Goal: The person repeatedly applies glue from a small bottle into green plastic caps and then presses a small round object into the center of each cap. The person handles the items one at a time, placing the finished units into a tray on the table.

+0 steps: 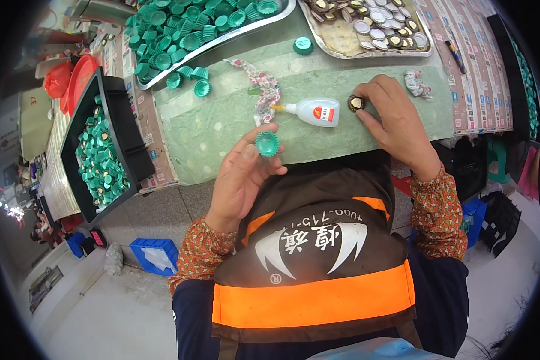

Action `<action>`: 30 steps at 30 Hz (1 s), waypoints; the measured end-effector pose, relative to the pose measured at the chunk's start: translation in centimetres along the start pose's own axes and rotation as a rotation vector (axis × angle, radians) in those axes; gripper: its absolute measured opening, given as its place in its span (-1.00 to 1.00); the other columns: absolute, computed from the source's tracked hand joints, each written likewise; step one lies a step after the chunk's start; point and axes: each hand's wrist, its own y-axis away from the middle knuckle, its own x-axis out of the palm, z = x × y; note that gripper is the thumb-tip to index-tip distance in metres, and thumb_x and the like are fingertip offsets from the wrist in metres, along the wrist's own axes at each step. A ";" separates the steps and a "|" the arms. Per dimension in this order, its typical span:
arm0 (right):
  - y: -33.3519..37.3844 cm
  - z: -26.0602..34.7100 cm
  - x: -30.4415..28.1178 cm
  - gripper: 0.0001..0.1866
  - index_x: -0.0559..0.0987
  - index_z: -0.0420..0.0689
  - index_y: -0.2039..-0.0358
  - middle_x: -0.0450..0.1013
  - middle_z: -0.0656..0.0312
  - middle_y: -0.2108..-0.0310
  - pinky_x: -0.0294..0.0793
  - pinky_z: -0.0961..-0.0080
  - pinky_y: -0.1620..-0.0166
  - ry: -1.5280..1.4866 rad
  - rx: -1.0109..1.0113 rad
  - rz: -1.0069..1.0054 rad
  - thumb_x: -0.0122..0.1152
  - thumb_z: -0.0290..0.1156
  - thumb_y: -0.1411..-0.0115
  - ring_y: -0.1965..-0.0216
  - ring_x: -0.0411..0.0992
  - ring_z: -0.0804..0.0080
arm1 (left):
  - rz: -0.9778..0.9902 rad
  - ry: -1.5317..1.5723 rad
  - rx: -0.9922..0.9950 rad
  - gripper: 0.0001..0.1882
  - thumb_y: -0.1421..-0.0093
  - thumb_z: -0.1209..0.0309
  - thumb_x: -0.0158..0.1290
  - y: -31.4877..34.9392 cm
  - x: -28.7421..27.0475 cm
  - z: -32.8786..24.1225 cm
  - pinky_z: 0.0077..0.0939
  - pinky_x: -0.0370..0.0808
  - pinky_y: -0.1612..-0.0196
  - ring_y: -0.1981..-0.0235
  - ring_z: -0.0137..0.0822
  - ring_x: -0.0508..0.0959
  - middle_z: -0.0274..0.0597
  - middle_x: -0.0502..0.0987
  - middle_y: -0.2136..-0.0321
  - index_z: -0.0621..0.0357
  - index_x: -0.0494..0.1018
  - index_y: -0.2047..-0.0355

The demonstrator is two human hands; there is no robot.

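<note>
My left hand (240,171) pinches a green fluted cup (267,143) between thumb and fingers, its hollow side facing up. My right hand (396,117) has its thumb and fingertips closed around a small dark brown fluted disc (356,103) with a cream-coloured centre. On the green table cover between the hands lies a white squeeze glue bottle (319,112). Its yellow nozzle points left, resting against a crumpled flowered cloth (268,96). A single green cup (303,45) sits farther back, between two metal trays.
One metal tray (246,34) at the back left is heaped with green cups, several spilled beside it. The other tray (366,55) carries brown-and-white discs. A black crate (115,114) of green pieces stands left. Right lie a crumpled cloth wad (417,84) and a pen-like stick (455,57).
</note>
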 end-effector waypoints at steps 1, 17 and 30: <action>0.0 0.0 0.1 -0.68 0.49 -0.20 0.10 0.37 0.07 0.24 0.40 0.19 0.07 -0.013 -0.001 -0.015 0.29 -0.57 -0.11 0.13 0.38 0.02 | -0.001 0.024 -0.004 -0.35 -0.45 0.12 0.00 0.0 0.1 0.1 -0.33 0.63 0.00 0.13 -0.36 0.56 -0.05 0.52 0.01 0.33 0.18 -0.36; -1.2 9.2 2.6 -0.49 0.44 -0.24 -0.04 0.37 0.01 0.15 0.48 0.20 0.08 -0.243 -0.241 0.041 0.35 -0.60 -0.04 0.15 0.43 0.01 | 0.052 0.104 -0.069 -0.40 -0.46 0.18 -0.01 0.1 0.0 1.2 -0.36 0.62 -0.01 0.12 -0.39 0.58 -0.17 0.52 0.01 0.28 0.19 -0.36; -1.4 9.4 3.4 -0.54 0.46 -0.26 -0.02 0.38 0.05 0.19 0.50 0.25 0.14 -0.244 -0.271 0.038 0.29 -0.57 -0.07 0.21 0.41 0.08 | 0.008 0.015 -0.084 -0.42 -0.48 0.17 -0.05 0.1 0.1 1.2 -0.41 0.61 0.00 0.13 -0.37 0.63 -0.15 0.57 0.08 0.29 0.21 -0.35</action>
